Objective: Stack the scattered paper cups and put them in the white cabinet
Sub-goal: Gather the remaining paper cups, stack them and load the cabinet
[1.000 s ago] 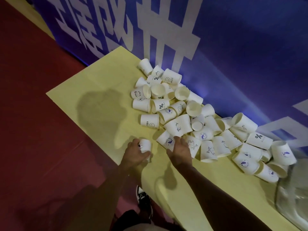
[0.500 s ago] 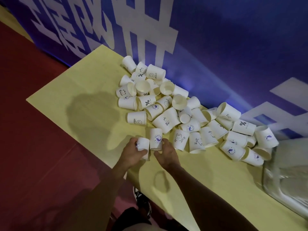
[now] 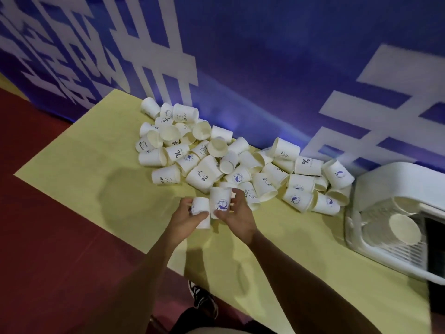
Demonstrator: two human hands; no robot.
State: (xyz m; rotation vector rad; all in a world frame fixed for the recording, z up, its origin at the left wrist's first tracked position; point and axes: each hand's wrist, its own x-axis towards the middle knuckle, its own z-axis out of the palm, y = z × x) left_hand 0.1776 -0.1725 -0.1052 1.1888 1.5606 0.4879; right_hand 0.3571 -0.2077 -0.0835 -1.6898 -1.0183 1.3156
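- On the far left there is a dark red floor (image 3: 48, 237), and beside it a yellow table (image 3: 72, 169) that stands against a blue wall (image 3: 265, 68) with big white characters.
- The left hand (image 3: 185, 221) is closed around a small white paper cup (image 3: 201, 210), which it holds above the near part of the table.
- Just to the right, touching that cup, the right hand (image 3: 237, 219) holds a second cup with a blue logo (image 3: 220, 202), upright, with thumb and fingers on its sides.
- Behind both hands a heap of paper cups (image 3: 216, 160) lies along the wall; most lie on their side and some are printed with "HELLO", "Bear" or "%".
- At the right edge stands the white cabinet (image 3: 390, 186); its opening shows several cups inside (image 3: 404, 229), a little blurred.
- Below the table edge a dark shoe (image 3: 204, 300) is on the floor.
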